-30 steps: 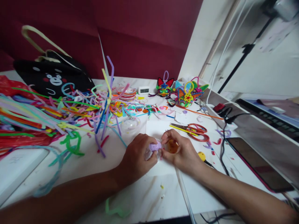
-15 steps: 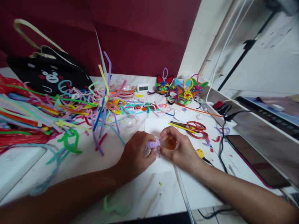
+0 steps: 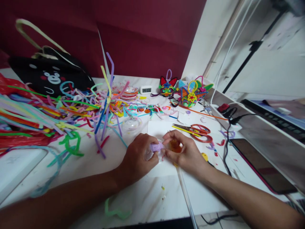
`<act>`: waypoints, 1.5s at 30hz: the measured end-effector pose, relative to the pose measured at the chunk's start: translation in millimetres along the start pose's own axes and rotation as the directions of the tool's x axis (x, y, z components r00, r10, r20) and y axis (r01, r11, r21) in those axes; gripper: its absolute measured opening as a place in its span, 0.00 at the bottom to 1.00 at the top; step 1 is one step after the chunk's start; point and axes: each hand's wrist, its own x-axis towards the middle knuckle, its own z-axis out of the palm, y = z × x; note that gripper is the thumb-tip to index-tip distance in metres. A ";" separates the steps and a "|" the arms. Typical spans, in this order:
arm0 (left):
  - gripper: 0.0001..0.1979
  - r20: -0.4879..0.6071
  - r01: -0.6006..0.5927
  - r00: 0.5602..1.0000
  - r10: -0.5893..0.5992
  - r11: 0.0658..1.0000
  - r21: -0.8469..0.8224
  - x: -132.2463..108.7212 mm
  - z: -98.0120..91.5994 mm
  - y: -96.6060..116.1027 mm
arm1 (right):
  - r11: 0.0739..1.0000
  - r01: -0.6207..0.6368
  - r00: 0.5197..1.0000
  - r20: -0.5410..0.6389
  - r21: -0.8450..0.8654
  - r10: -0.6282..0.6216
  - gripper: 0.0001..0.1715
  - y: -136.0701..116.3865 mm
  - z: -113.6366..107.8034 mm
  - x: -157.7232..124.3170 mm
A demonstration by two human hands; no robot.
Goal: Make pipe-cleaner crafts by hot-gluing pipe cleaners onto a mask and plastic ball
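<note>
My left hand (image 3: 137, 158) and my right hand (image 3: 185, 152) meet over a white sheet of paper (image 3: 159, 128) on the table. Between their fingertips sits a small coil of lilac pipe cleaner (image 3: 156, 147), which both hands pinch. My right hand also curls around an orange piece (image 3: 175, 145), partly hidden by the fingers. Something clear lies under the lilac coil; I cannot make out what it is.
A heap of coloured pipe cleaners (image 3: 59, 111) covers the left side, before a black bear bag (image 3: 51, 78). Red scissors (image 3: 199, 131), a clear dome (image 3: 132, 122), pipe-cleaner figures (image 3: 188, 93), a small clock (image 3: 146, 90), cables (image 3: 226, 140) and a phone (image 3: 262, 165) lie right.
Both hands stay together on the lilac coil, with only slight shifts of the fingers. The view has tilted a little.
</note>
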 end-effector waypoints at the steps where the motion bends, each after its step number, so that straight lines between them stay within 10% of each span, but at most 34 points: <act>1: 0.09 0.001 0.000 1.000 0.000 1.000 0.000 -0.2 0.1 -0.3 | 1.000 0.008 1.000 0.002 -0.009 -0.008 0.14 0.1 -0.8 -0.3; 26: 0.11 0.031 -0.001 1.000 0.001 1.000 -0.020 -1.3 -1.4 -4.2 | 0.822 0.468 0.877 0.052 -0.325 -0.478 0.13 8.9 -9.4 -7.5; 45: 0.13 0.014 -0.017 1.000 0.017 1.000 -0.002 -2.4 0.2 -4.7 | 0.424 0.676 0.691 0.321 -0.602 -0.647 0.13 -1.5 -10.0 -17.5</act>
